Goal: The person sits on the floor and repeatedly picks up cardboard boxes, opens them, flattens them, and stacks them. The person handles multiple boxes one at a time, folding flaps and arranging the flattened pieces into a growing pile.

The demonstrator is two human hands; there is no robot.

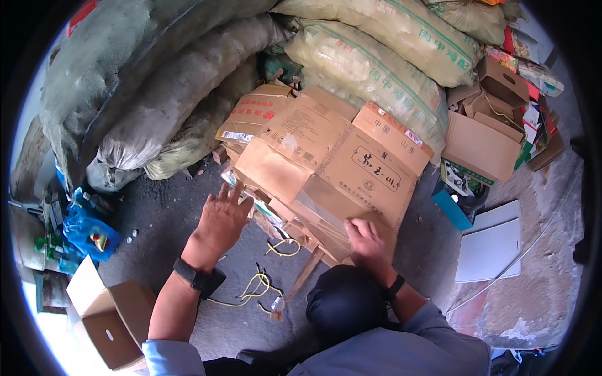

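A flattened brown cardboard box (362,164) with printed writing lies on top of a pile of flattened cardboard in front of me. My right hand (366,239) rests at its near edge with the fingers bent; whether they grip the cardboard is hard to tell. Left of the pile, my left hand (225,216) is raised over the floor, palm down, fingers apart and holding nothing. Its fingertips are near the pile's left edge. A wooden strip (304,272) sticks out from under the pile. Yellow cords (256,284) lie on the floor between my arms.
Large stuffed woven sacks (371,70) are heaped behind the pile. An open cardboard box (110,315) stands at lower left, below a blue plastic bag (87,230). More boxes (484,145) and pale flat panels (489,249) are on the right.
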